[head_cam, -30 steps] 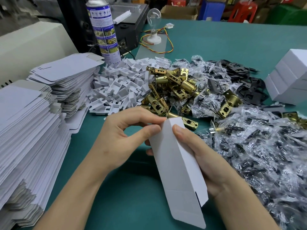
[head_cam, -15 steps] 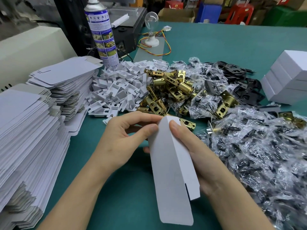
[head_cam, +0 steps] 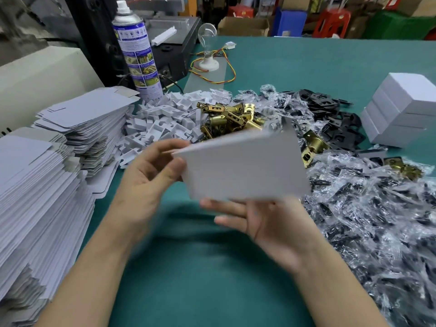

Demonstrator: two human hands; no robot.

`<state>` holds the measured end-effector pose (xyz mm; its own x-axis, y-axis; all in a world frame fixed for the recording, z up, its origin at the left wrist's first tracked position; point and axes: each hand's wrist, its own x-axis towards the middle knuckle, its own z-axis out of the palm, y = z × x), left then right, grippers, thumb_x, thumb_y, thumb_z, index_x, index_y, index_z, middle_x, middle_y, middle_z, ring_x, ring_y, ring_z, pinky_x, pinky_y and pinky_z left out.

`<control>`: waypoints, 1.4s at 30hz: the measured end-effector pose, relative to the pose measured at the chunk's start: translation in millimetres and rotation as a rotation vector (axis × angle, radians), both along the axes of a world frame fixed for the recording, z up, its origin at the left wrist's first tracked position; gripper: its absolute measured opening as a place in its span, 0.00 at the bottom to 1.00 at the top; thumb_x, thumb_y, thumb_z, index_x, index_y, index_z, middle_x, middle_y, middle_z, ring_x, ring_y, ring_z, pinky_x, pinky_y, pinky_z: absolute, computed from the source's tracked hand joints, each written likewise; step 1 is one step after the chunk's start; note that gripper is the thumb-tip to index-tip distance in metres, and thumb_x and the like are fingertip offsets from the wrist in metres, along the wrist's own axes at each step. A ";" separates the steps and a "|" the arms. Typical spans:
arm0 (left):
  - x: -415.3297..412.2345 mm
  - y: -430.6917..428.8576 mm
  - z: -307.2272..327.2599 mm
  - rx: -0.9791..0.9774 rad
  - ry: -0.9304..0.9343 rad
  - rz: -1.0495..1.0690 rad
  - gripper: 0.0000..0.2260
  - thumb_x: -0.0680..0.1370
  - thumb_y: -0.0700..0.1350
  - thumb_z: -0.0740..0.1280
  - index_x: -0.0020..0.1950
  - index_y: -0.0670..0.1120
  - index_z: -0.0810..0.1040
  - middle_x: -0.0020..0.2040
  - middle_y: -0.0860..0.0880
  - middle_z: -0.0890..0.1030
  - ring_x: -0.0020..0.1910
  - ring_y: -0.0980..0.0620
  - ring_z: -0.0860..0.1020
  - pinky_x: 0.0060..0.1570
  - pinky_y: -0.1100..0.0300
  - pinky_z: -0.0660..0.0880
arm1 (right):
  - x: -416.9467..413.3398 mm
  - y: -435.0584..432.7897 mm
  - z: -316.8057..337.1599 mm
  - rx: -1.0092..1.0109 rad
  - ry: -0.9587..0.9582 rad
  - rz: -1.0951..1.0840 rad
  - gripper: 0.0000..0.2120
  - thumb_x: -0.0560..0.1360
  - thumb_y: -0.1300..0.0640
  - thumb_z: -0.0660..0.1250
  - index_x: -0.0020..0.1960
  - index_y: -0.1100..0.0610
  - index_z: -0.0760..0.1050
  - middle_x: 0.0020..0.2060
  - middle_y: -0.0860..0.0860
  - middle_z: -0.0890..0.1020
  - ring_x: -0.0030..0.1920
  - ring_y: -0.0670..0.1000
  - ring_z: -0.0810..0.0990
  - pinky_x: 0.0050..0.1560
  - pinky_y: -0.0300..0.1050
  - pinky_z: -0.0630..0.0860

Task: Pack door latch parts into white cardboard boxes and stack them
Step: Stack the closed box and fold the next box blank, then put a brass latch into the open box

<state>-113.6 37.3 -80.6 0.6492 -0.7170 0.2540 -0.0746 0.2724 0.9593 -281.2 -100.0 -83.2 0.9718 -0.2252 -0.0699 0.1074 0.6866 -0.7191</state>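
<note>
Two hands, head view. Left hand (head_cam: 151,178): finger and thumb pinch the left end of the white cardboard box (head_cam: 245,168), which is raised above the bench (head_cam: 212,274), tilted and motion-blurred. Right hand (head_cam: 271,225): holds the box's lower edge, fingers (head_cam: 219,205) stretched beneath, thumb hidden. Brass latches (head_cam: 231,116): heaped behind the box. White plastic inserts (head_cam: 162,121): left of them. Black plates (head_cam: 325,109): right. Bagged parts (head_cam: 377,220): right side. Flat box blanks (head_cam: 47,185): stacked left. Closed boxes (head_cam: 405,109): stacked far right.
</note>
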 end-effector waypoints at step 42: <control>-8.0 -4.5 -22.7 0.493 -0.368 -0.229 0.19 0.64 0.58 0.81 0.53 0.61 0.85 0.51 0.56 0.88 0.52 0.51 0.85 0.53 0.50 0.81 | 2.7 -18.2 14.8 -0.928 0.327 -0.731 0.08 0.84 0.58 0.64 0.52 0.48 0.81 0.46 0.45 0.86 0.50 0.45 0.84 0.49 0.44 0.78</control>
